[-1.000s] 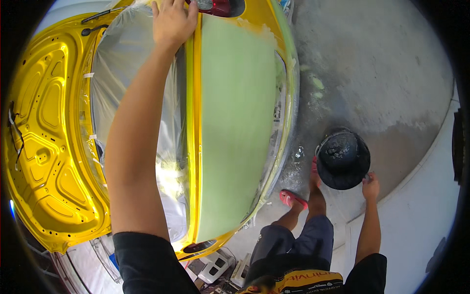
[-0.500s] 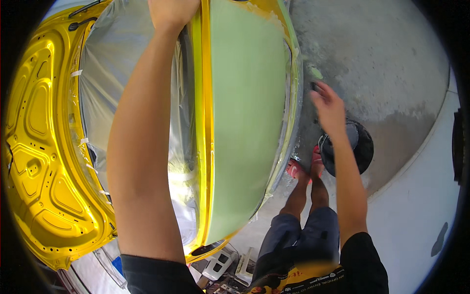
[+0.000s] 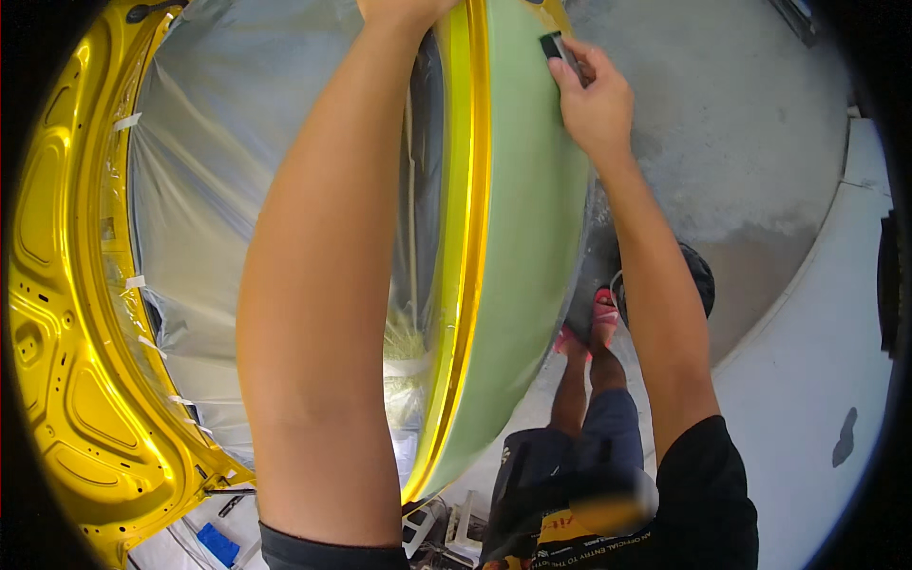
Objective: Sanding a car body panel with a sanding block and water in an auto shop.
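A car body panel [image 3: 527, 209] coated in pale green stands before me, with a glossy yellow edge strip [image 3: 478, 161] along its left side. Over the panel's upper right edge, my right hand [image 3: 598, 106] pinches a small dark sanding block [image 3: 559, 52] between thumb and fingers. Whether the block touches the surface cannot be told. My left hand [image 3: 404, 8] is at the top of the picture by the yellow strip, its fingers cut off by the frame.
Plastic sheeting [image 3: 204, 199] is taped beside a raised yellow lid [image 3: 71, 313] at the left. A black bucket [image 3: 698, 280] stands on the concrete floor [image 3: 731, 123] near my feet. A white curved surface [image 3: 798, 399] lies at the right.
My right hand has moved up and left from above the floor to the green panel's edge, bringing the sanding block. The view has shifted, and the panel appears farther right.
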The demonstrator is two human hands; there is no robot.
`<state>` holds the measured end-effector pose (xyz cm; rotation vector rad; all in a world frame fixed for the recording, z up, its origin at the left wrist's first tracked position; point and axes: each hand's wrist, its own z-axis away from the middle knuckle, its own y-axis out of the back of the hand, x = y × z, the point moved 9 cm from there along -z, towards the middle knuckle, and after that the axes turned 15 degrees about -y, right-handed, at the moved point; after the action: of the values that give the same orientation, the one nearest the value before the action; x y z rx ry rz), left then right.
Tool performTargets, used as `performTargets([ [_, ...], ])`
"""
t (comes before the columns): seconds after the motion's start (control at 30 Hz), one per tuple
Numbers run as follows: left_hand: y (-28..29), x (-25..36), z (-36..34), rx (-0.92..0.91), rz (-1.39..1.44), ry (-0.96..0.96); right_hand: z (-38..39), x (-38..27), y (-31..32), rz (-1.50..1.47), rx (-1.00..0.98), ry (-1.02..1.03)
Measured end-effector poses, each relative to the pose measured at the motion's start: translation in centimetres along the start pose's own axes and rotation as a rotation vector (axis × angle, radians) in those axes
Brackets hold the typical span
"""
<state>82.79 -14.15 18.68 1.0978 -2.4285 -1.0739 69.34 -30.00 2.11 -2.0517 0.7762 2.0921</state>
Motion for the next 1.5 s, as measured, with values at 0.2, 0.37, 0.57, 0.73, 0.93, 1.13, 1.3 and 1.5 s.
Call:
performTargets([
  [0.2, 0.3, -0.9, 1.1, -0.061, 0.016, 0.055, 24.9, -2.8, 3.3, 0.102, -0.114, -0.025],
  [0.37, 0.3, -0.2, 0.8, -0.015, 0.047, 0.062, 9.8, -1.3, 0.7, 0.074, -0.015, -0.053],
  [0.57, 0.5, -1.2, 1.2, -0.017, 0.001, 0.053, 8.3, -3.9, -2.0, 0.045, -0.081, -0.035],
  [0.73, 0.7, -0.4, 0.9, -0.011, 0.052, 0.043, 23.8, -4.1, 1.6, 0.041, -0.26, 0.109],
  [0.93, 0.8, -0.3, 0.1, 0.061, 0.088, 0.03, 0.9, -7.3, -3.7, -0.03, -0.079, 0.112],
  [1.13, 0.8, 0.0, 0.3, 0.02, 0.068, 0.034, 18.6, -7.2, 0.8, 0.048, -0.146, 0.16],
  [1.3, 0.7, -0.3, 0.4, 0.06, 0.091, 0.036, 0.5, -7.3, -3.7, -0.016, -0.047, 0.128],
  [1.5, 0.5, -0.8, 1.0, 0.016, 0.078, 0.066, 8.6, -6.1, -1.2, 0.048, -0.008, 0.134],
])
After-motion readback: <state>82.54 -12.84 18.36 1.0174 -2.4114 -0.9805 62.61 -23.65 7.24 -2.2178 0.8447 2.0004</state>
